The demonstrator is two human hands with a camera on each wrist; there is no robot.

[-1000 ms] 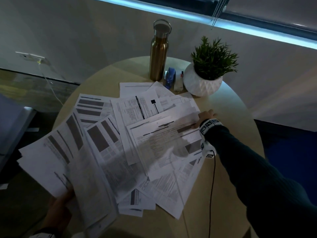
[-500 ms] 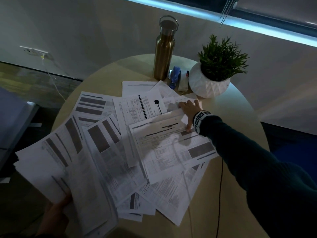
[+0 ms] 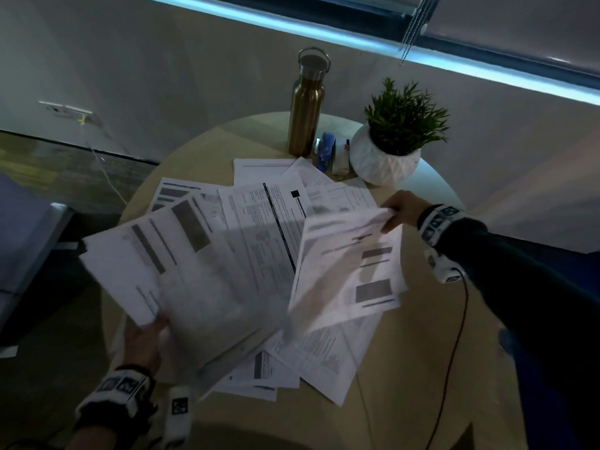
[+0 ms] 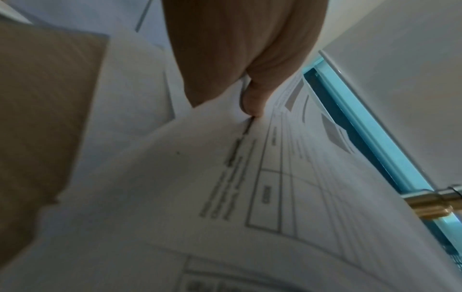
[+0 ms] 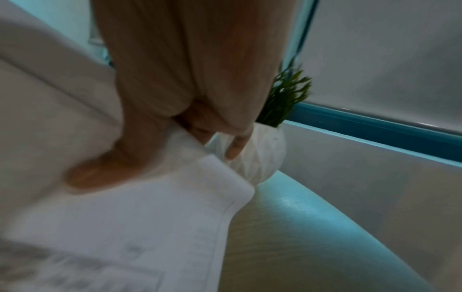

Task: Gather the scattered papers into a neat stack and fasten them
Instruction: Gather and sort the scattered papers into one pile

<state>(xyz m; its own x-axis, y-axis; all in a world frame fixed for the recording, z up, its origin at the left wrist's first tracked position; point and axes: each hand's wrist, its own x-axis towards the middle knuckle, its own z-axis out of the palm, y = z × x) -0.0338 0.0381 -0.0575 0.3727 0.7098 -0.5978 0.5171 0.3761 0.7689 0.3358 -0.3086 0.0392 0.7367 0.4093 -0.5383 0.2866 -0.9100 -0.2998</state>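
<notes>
Since half a second ago the right hand (image 3: 397,212) has left the middle of the spread and lifted the top sheet (image 3: 349,271) by its far corner; the sheet now arches clear of the pile, motion-blurred. Over the same interval the left hand (image 3: 146,344) has brought its sheaf of papers (image 3: 181,274) up and inward over the counter (image 3: 422,336).

Right hand: thumb on top of the sheet, fingers (image 5: 236,147) curled beneath, pinching the corner. Right wrist view confirms the thumb pressed onto the paper's (image 5: 155,207) upper face.

Left hand: thumb on the upper face of the sheaf, near its lower left corner; the remaining fingers are hidden under the paper, presumably supporting it. Left wrist view shows a thumb tip pressed against the edge of printed sheets (image 4: 225,197).

Remaining scattered papers (image 3: 311,358) lie overlapping on the round, light wooden counter, fanned from the centre toward the near edge, partly covered by the two lifted portions.

Far side of counter: gold metal bottle (image 3: 306,112) with loop lid, upright. Just to its right, a small blue object (image 3: 325,149), possibly a stapler or tape dispenser; too dim to tell. Beside that, a white faceted pot (image 3: 383,160) holding a green plant (image 3: 404,116). A thin dark cable (image 3: 451,352) runs from the right wrist band across the counter.
</notes>
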